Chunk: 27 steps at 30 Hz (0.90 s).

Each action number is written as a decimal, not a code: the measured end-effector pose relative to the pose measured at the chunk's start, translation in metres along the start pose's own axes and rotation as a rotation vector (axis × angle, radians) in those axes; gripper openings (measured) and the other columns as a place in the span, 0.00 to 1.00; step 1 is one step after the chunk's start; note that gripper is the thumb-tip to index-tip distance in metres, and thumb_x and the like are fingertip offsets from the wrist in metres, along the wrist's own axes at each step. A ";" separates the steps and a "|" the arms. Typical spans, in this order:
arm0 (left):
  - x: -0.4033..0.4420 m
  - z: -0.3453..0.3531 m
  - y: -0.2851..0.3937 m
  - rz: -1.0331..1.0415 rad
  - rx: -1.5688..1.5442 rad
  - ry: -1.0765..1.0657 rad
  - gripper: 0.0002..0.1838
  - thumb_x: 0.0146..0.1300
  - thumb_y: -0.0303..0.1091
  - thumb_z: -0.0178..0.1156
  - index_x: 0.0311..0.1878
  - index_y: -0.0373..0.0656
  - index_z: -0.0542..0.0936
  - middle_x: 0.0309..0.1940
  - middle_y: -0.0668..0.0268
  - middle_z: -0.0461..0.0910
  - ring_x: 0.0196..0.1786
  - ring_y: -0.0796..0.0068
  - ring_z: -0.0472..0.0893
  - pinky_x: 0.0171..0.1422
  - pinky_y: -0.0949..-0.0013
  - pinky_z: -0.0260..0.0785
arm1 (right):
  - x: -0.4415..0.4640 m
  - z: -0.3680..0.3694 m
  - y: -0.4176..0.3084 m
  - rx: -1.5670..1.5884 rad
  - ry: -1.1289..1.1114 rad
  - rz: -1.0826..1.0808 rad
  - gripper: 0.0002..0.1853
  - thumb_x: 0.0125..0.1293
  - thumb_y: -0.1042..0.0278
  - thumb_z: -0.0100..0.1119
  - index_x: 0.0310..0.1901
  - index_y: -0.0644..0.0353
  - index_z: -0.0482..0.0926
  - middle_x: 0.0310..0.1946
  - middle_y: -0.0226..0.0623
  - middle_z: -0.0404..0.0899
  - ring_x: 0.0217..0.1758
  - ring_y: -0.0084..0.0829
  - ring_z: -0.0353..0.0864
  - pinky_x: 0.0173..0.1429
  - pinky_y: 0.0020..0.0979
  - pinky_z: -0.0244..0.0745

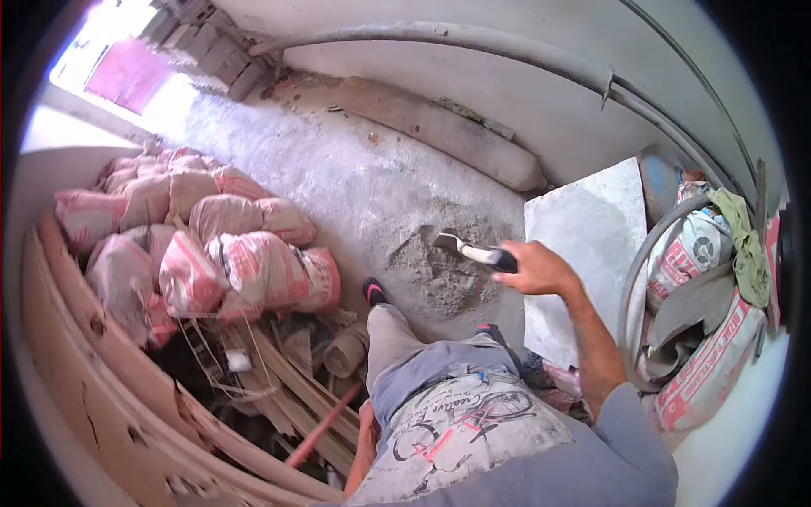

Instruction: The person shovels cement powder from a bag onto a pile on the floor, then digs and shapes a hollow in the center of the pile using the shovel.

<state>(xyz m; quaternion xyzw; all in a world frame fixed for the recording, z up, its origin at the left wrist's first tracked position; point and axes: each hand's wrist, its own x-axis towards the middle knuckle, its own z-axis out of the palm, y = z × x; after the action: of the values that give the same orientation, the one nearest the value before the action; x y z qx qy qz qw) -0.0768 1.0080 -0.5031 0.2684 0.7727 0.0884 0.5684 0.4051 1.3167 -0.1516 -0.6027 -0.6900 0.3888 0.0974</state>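
Observation:
My right hand is closed around the black grip of a trowel, a light-coloured tool with a small dark blade. The blade hangs over a heap of wet grey mortar on the floor, and I cannot tell whether it touches. My left hand is low beside my hip, mostly hidden by my shirt, so its fingers do not show clearly. A reddish pole slants close to that hand; whether the two touch is unclear.
Stacked filled sacks and wooden boards lie at left. A pale panel stands at right, beside cement bags and a hose. A long cylinder lies by the wall; blocks are piled behind.

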 end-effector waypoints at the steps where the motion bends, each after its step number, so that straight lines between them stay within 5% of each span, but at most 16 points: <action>1: 0.040 -0.031 -0.001 0.104 0.236 0.033 0.11 0.59 0.35 0.52 0.20 0.51 0.73 0.16 0.74 0.67 0.18 0.81 0.67 0.22 0.73 0.60 | 0.004 -0.005 -0.007 0.013 -0.002 0.052 0.18 0.51 0.60 0.65 0.38 0.64 0.75 0.27 0.52 0.77 0.30 0.46 0.79 0.36 0.39 0.72; 2: 0.078 -0.061 0.000 0.153 0.245 0.053 0.11 0.59 0.35 0.52 0.20 0.51 0.73 0.16 0.73 0.67 0.18 0.81 0.67 0.22 0.73 0.61 | 0.006 -0.010 -0.018 0.005 0.024 0.158 0.18 0.51 0.61 0.64 0.39 0.64 0.75 0.27 0.50 0.78 0.31 0.44 0.79 0.38 0.38 0.72; 3: 0.067 -0.093 0.056 -0.272 -0.589 -0.093 0.11 0.60 0.36 0.52 0.22 0.46 0.75 0.18 0.69 0.72 0.21 0.78 0.73 0.24 0.72 0.66 | 0.010 -0.020 -0.029 -0.013 0.047 0.253 0.17 0.51 0.63 0.64 0.39 0.65 0.75 0.27 0.48 0.78 0.32 0.43 0.79 0.39 0.37 0.72; 4: 0.060 -0.133 0.120 -0.150 -0.720 -0.215 0.11 0.60 0.36 0.52 0.24 0.44 0.74 0.17 0.68 0.71 0.20 0.76 0.72 0.22 0.73 0.65 | 0.010 -0.026 -0.038 0.016 0.207 0.249 0.16 0.52 0.64 0.63 0.39 0.65 0.75 0.24 0.44 0.77 0.28 0.38 0.78 0.35 0.35 0.72; 5: 0.047 -0.149 0.189 -0.124 -0.801 0.031 0.11 0.60 0.34 0.52 0.22 0.44 0.70 0.17 0.70 0.69 0.16 0.77 0.68 0.19 0.73 0.62 | 0.013 -0.030 -0.048 0.053 0.372 0.240 0.14 0.53 0.65 0.62 0.38 0.65 0.74 0.22 0.39 0.76 0.24 0.33 0.77 0.30 0.34 0.71; 7: 0.111 -0.219 0.234 -0.018 -0.579 -0.086 0.07 0.60 0.34 0.53 0.28 0.45 0.72 0.19 0.68 0.71 0.20 0.72 0.71 0.23 0.67 0.67 | 0.015 -0.061 -0.090 0.294 0.477 0.640 0.10 0.56 0.67 0.60 0.36 0.63 0.74 0.19 0.31 0.72 0.16 0.22 0.71 0.20 0.29 0.66; 9: 0.167 -0.270 0.293 0.087 -0.476 -0.116 0.06 0.63 0.34 0.54 0.33 0.44 0.70 0.21 0.68 0.69 0.20 0.74 0.71 0.23 0.70 0.68 | 0.014 -0.067 -0.086 0.406 0.543 0.723 0.09 0.58 0.67 0.59 0.35 0.62 0.74 0.18 0.28 0.71 0.13 0.19 0.67 0.16 0.26 0.62; 10: 0.192 -0.295 0.329 0.099 -0.642 -0.347 0.06 0.62 0.33 0.56 0.35 0.45 0.70 0.23 0.68 0.70 0.23 0.73 0.72 0.25 0.69 0.69 | 0.014 -0.071 -0.084 0.457 0.582 0.763 0.08 0.59 0.67 0.59 0.35 0.61 0.74 0.18 0.27 0.70 0.11 0.17 0.64 0.14 0.25 0.60; 11: 0.233 -0.306 0.358 0.285 -0.542 -0.291 0.08 0.62 0.36 0.57 0.35 0.45 0.71 0.23 0.67 0.71 0.26 0.73 0.74 0.28 0.70 0.70 | 0.020 -0.068 -0.083 0.464 0.609 0.792 0.08 0.59 0.67 0.59 0.34 0.61 0.74 0.17 0.27 0.69 0.11 0.17 0.64 0.14 0.25 0.61; 14: 0.269 -0.327 0.505 0.367 -0.153 -0.169 0.17 0.64 0.44 0.55 0.48 0.41 0.75 0.30 0.66 0.77 0.32 0.71 0.80 0.35 0.70 0.74 | 0.048 -0.027 -0.051 0.503 0.686 0.889 0.07 0.59 0.67 0.59 0.33 0.62 0.74 0.14 0.25 0.67 0.10 0.18 0.64 0.14 0.25 0.60; 19: 0.267 -0.341 0.701 0.702 0.187 -0.154 0.16 0.68 0.42 0.52 0.48 0.38 0.73 0.30 0.64 0.78 0.30 0.75 0.79 0.33 0.73 0.73 | 0.110 -0.035 -0.039 0.568 0.744 0.993 0.07 0.58 0.68 0.60 0.32 0.61 0.74 0.13 0.26 0.67 0.10 0.17 0.62 0.13 0.25 0.57; 24: 0.345 -0.388 0.754 0.567 0.207 -0.076 0.14 0.64 0.43 0.56 0.46 0.43 0.74 0.30 0.71 0.75 0.29 0.81 0.77 0.33 0.76 0.71 | 0.187 -0.101 -0.008 0.575 0.708 1.085 0.06 0.56 0.70 0.61 0.32 0.61 0.74 0.13 0.26 0.67 0.10 0.18 0.63 0.14 0.26 0.58; 25: 0.378 -0.405 0.733 0.808 0.868 0.122 0.11 0.63 0.40 0.55 0.42 0.43 0.76 0.30 0.70 0.75 0.28 0.79 0.77 0.31 0.72 0.71 | 0.209 -0.120 0.001 0.559 0.701 1.099 0.06 0.56 0.70 0.61 0.32 0.61 0.74 0.13 0.26 0.67 0.10 0.18 0.63 0.14 0.26 0.58; 27: 0.434 -0.432 0.713 0.588 0.797 0.125 0.09 0.63 0.38 0.54 0.34 0.44 0.78 0.27 0.68 0.77 0.26 0.75 0.77 0.30 0.68 0.71 | 0.249 -0.137 0.020 0.463 0.670 1.057 0.07 0.56 0.68 0.60 0.32 0.61 0.73 0.14 0.28 0.68 0.11 0.19 0.64 0.15 0.27 0.60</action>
<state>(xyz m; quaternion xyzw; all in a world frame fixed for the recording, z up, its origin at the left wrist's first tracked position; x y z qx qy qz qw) -0.3435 1.9035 -0.4023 0.6655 0.6706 -0.0412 0.3252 0.4393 1.5998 -0.1552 -0.9116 -0.1329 0.3141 0.2295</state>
